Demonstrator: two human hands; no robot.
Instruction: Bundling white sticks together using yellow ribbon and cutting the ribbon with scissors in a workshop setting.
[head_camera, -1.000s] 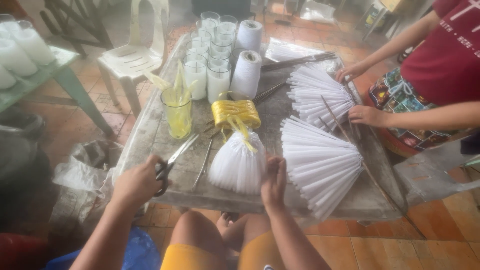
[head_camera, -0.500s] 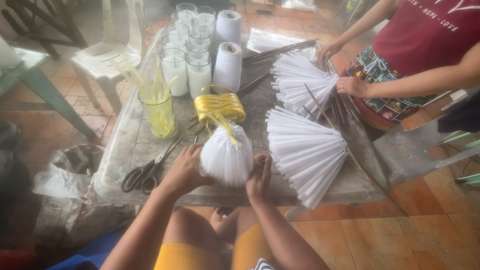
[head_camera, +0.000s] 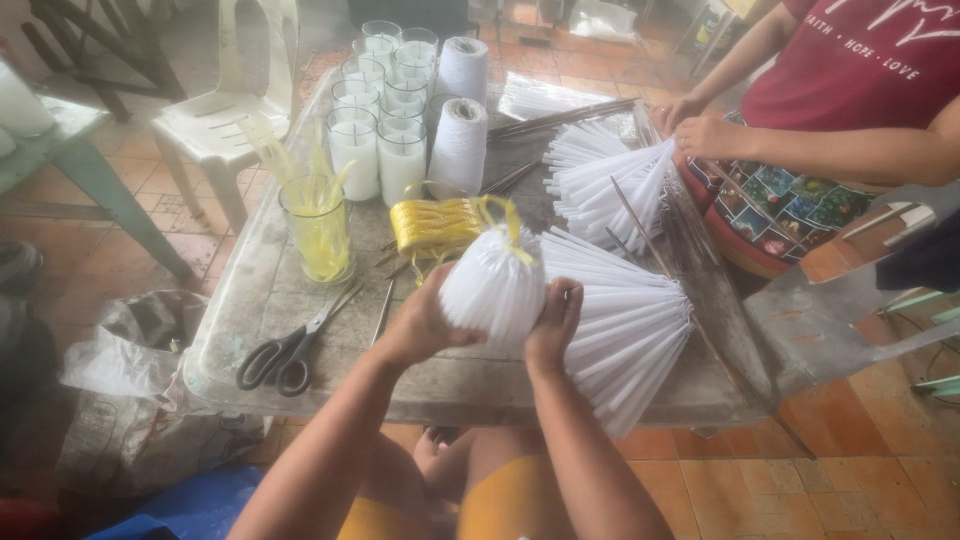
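Cradling rounded white bundle of thin paper-like sticks at table centre: left hand cupped at 9 o'clock, right hand pressed at 3 o'clock. Yellow ribbon tie at 12. Judged light, loose, crushable; best held around its sides. Black-handled scissors at 8 o'clock.
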